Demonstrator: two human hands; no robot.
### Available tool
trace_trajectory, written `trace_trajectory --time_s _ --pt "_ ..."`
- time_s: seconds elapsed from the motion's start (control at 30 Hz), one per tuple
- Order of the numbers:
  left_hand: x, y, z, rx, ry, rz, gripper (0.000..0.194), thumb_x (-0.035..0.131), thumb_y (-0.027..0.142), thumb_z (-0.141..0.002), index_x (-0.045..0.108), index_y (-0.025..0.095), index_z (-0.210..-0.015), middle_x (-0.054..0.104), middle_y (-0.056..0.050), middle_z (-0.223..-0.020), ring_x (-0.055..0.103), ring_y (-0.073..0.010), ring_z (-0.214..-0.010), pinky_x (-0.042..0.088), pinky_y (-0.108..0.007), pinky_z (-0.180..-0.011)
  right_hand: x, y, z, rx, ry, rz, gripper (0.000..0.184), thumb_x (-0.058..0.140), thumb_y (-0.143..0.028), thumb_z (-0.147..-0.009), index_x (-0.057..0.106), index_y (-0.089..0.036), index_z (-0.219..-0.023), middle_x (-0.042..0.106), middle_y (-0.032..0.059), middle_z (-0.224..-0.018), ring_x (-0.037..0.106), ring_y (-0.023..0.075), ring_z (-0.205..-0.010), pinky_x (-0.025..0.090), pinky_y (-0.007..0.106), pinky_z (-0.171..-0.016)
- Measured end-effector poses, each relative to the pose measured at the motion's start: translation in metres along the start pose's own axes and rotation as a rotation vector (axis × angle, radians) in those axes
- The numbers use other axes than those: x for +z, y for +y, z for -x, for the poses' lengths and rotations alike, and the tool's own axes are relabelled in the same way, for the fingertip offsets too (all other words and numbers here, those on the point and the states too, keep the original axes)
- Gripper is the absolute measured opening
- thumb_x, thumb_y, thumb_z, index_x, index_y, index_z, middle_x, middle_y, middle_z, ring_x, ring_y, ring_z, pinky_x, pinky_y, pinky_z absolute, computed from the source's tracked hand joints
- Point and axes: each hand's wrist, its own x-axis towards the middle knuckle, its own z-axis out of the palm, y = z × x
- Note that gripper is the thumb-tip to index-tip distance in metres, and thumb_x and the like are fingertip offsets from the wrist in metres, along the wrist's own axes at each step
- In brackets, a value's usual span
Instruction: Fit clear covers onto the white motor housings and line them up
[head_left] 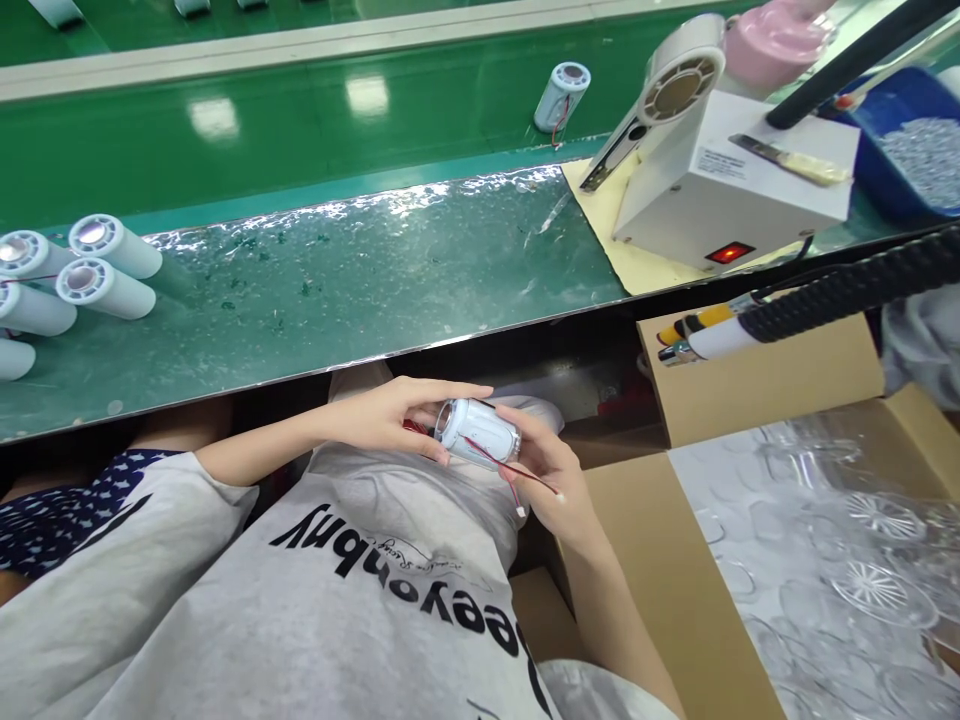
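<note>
Above my lap I hold a pale blue cylindrical housing [480, 432] with clear plastic at its ends, tilted on its side. My left hand [401, 415] closes round its left end. At the other end, the fingers of my right hand [547, 465] wrap its side. Thin red and black wires [514, 470] with a small white connector [520, 511] trail from the housing over my right hand. More red wire shows under my left fingers, partly hidden.
Several similar pale blue housings [112, 290] lie at the bench's left; another [561, 97] stands on the green belt [285, 130]. A white machine [742, 190] with a lit red switch is at right. Below it, an electric screwdriver [712, 340] hangs over a cardboard box [645, 560] of clear plastic parts.
</note>
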Motion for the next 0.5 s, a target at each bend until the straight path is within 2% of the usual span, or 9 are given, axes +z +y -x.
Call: trace_trajectory --time_s 0.1,0.2,0.3,0.37,0.43,0.47,0.5 --pt "0.0 -0.004 0.001 -0.039 0.006 0.062 0.081 0.085 0.026 -0.078 0.053 0.023 -0.152 0.067 -0.012 -0.14 0.071 -0.0276 -0.116 0.058 -0.035 -0.097 -0.004 0.0 0.001 -0.01 -0.005 0.064 0.04 0.081 -0.04 -0.085 0.074 -0.035 -0.124 0.068 0.0057 -0.14 0.066 0.0317 -0.127 0.065 0.043 -0.092" --pt "0.003 -0.013 0.001 -0.052 -0.058 0.129 0.084 0.083 0.026 -0.081 0.046 0.025 -0.156 0.065 -0.013 -0.143 0.071 -0.0253 -0.116 0.058 -0.036 -0.098 -0.003 -0.003 0.0 0.023 -0.005 0.15 0.04 0.079 -0.041 -0.086 0.076 -0.033 -0.124 0.068 0.0065 -0.141 0.064 0.0336 -0.13 0.063 0.046 -0.096" --pt "0.009 -0.021 -0.001 -0.106 -0.053 0.149 0.081 0.077 0.034 -0.085 0.042 0.026 -0.157 0.064 -0.013 -0.144 0.071 -0.0233 -0.114 0.059 -0.035 -0.094 0.009 -0.005 -0.002 0.084 -0.018 0.148 0.047 0.075 -0.052 -0.087 0.073 -0.03 -0.128 0.071 0.0079 -0.135 0.07 0.0318 -0.119 0.062 0.045 -0.095" --pt "0.005 -0.018 -0.004 -0.167 -0.005 0.053 0.07 0.071 0.043 -0.088 0.049 0.021 -0.15 0.069 -0.013 -0.134 0.073 -0.0232 -0.106 0.06 -0.033 -0.086 0.01 -0.001 -0.004 0.114 -0.058 0.162 0.054 0.07 -0.057 -0.09 0.069 -0.028 -0.135 0.072 0.009 -0.133 0.074 0.0276 -0.106 0.062 0.042 -0.093" --pt "-0.017 -0.003 -0.01 -0.197 0.074 -0.203 0.062 0.07 0.051 -0.085 0.059 0.017 -0.135 0.073 -0.011 -0.122 0.072 -0.0236 -0.099 0.06 -0.033 -0.083 -0.008 0.007 -0.005 0.108 0.01 0.265 0.054 0.063 -0.057 -0.094 0.067 -0.026 -0.138 0.071 0.0103 -0.133 0.073 0.0248 -0.104 0.059 0.04 -0.095" --pt "-0.036 0.007 -0.015 -0.189 0.151 -0.387 0.063 0.071 0.055 -0.082 0.06 0.016 -0.13 0.073 -0.009 -0.119 0.072 -0.0244 -0.1 0.059 -0.035 -0.088 -0.026 0.011 -0.004 0.115 0.133 0.367 0.051 0.06 -0.055 -0.096 0.068 -0.024 -0.136 0.071 0.0108 -0.134 0.072 0.0243 -0.107 0.057 0.04 -0.099" --pt "-0.061 0.019 -0.023 -0.185 0.291 -0.605 0.063 0.069 0.057 -0.083 0.058 0.016 -0.131 0.07 -0.008 -0.123 0.07 -0.0259 -0.106 0.056 -0.039 -0.097 -0.049 0.014 0.0 0.143 0.305 0.486 0.048 0.057 -0.052 -0.097 0.069 -0.023 -0.133 0.07 0.0114 -0.134 0.07 0.0244 -0.111 0.056 0.04 -0.101"
